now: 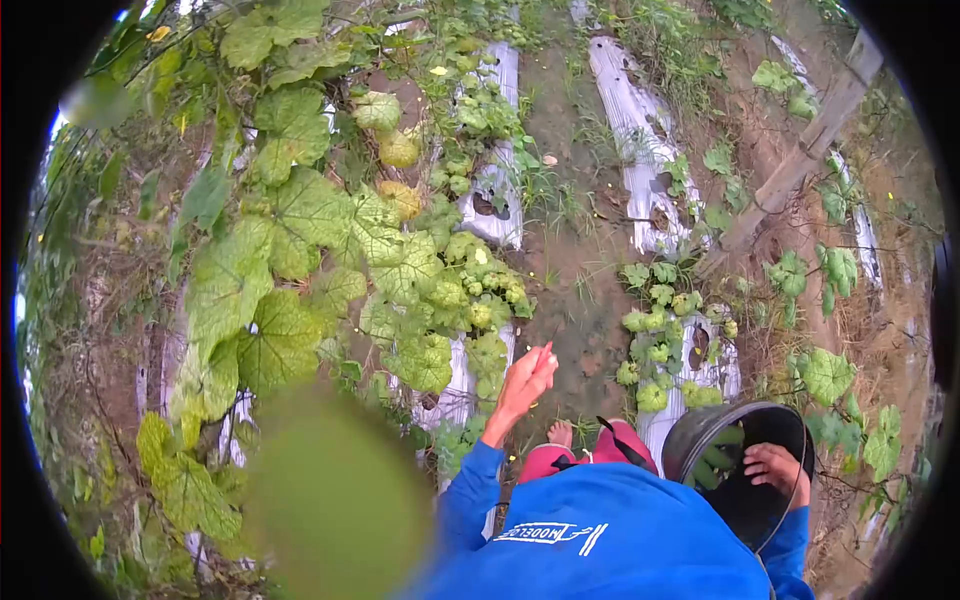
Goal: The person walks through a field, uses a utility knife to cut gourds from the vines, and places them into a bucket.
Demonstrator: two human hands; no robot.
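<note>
My left hand (525, 385) is raised over the dirt path, its fingers closed round a small red object (543, 357) whose kind is too small to make out. A black bucket (752, 515) hangs tilted at my right side, with several long green vegetables (714, 462) inside. My right hand (772, 468) reaches in over the bucket's rim, fingers apart and slightly bent, with nothing visible in them. The vegetables lie to the left of its fingertips.
Leafy yellow-green vines (290, 230) climb at the left. A blurred green shape (335, 500) hangs close to the camera. Plastic-covered beds (640, 140) flank the dirt path (565, 290). A slanting wooden post (790, 175) stands at the right.
</note>
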